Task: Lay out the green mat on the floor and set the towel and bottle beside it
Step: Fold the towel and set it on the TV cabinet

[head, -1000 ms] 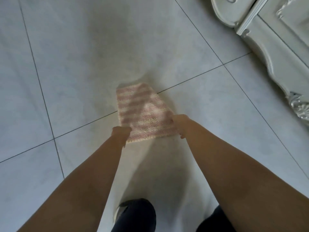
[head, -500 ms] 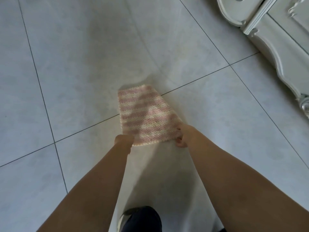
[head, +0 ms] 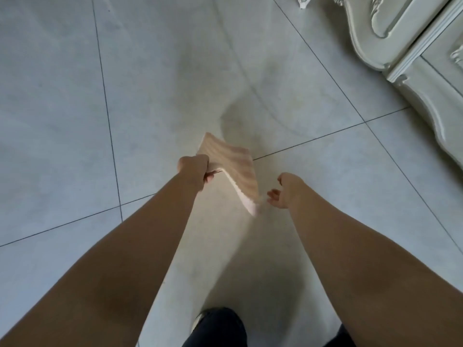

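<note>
1. While the left hand (head: pixel 194 169) is curled tight round one corner of the towel (head: pixel 233 166), the cloth hangs from that grip above the floor (head: pixel 62 96), tilted and slightly blurred.
2. The towel is pale with faint pink stripes. It spreads away to the right of the left hand, and its lowest corner droops to just beside the right hand's fingers.
3. The right hand (head: pixel 285 190) holds nothing. Its fingers (head: pixel 273 195) are loosely curled, spread from the thumb and turned toward that low corner.
4. I cannot tell whether those fingertips touch the cloth.
5. Both forearms are bare and reach forward. The hands are near each other, with the towel between them.
6. The floor is pale grey tile with dark grout lines. One line crosses just beyond the hands and passes behind the towel, and a soft shadow lies on the tile beyond the cloth.
7. A white carved cabinet (head: pixel 413 58) stands beyond and to the right of the right hand, well apart from it.
8. Nearer the person than the hands, a dark trouser leg (head: pixel 218 329) shows between the forearms.
</note>
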`<act>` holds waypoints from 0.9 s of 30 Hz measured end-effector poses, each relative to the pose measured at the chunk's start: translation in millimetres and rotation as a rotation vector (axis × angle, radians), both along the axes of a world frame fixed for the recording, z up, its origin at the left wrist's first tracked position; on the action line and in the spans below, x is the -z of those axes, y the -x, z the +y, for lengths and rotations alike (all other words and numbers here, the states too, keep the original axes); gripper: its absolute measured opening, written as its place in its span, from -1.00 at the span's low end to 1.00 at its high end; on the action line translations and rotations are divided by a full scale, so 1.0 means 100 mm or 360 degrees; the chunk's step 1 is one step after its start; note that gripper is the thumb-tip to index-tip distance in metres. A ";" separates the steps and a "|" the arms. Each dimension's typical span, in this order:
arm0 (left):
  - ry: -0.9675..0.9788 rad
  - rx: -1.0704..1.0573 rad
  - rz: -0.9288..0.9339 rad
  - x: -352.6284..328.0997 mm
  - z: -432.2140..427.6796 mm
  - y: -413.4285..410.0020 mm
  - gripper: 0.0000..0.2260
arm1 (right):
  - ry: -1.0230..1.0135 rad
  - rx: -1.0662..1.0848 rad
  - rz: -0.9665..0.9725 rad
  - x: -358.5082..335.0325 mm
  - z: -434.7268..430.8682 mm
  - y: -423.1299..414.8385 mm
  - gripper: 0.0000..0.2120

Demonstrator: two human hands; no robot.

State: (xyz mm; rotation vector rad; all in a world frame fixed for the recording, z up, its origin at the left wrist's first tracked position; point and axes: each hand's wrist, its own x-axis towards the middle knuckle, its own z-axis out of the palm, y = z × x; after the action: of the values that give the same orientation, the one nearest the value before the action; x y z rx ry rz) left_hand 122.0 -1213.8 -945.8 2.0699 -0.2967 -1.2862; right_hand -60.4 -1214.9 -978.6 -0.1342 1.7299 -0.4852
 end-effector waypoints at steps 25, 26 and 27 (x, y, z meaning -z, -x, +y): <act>0.0551 -0.0276 0.0550 -1.51 -0.21 0.36 -0.81 | 0.0066 0.0332 -0.0995 -0.71 0.08 -0.40 -0.34; 0.0537 -0.0266 0.0599 -1.61 -0.22 0.37 -0.81 | 0.0107 0.0358 -0.1013 -0.76 0.06 -0.36 -0.36; 0.0513 -0.0256 0.0643 -1.75 -0.23 0.38 -0.80 | 0.0148 0.0396 -0.1060 -0.87 0.03 -0.31 -0.40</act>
State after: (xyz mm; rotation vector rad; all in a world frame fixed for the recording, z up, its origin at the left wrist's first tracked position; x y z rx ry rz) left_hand 83.7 -1236.6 -770.6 1.4961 -0.1396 -1.4164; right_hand -29.1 -1211.5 -891.8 0.1668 1.0728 -0.7008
